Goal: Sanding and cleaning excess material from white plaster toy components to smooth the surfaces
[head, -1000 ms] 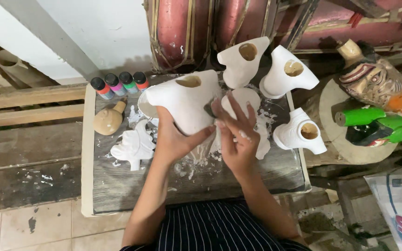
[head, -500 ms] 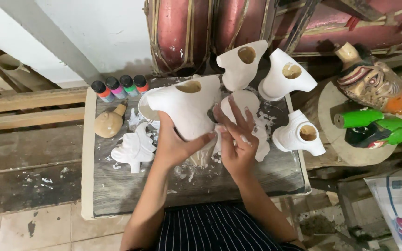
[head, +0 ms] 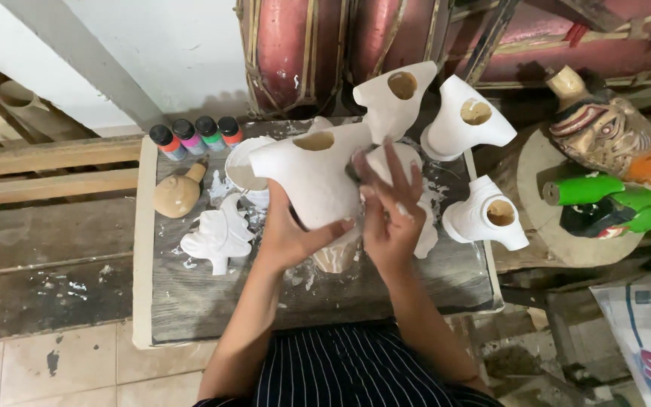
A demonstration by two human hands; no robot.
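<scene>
Your left hand [head: 289,234] gripped a large white plaster piece [head: 314,177] from below, thumb and fingers wrapped around its lower part, holding it just above the middle of the bench [head: 190,294]. Your right hand [head: 389,215] pressed against the piece's right side, fingers spread wide over the white surface; whether they pinched anything could not be made out. The piece showed a round opening at its top.

3 similar white castings [head: 465,117] with holes stood toward the bench's far right corner and right edge. 4 small paint bottles [head: 194,136] lined the far left corner. A tan gourd-shaped form [head: 177,194] lay near the left edge, with a flat white leaf-like casting [head: 218,237] just beside it. White flecks dusted the bench around your hands. Off the right edge sat a painted mask [head: 604,136] and a green figure [head: 608,203].
</scene>
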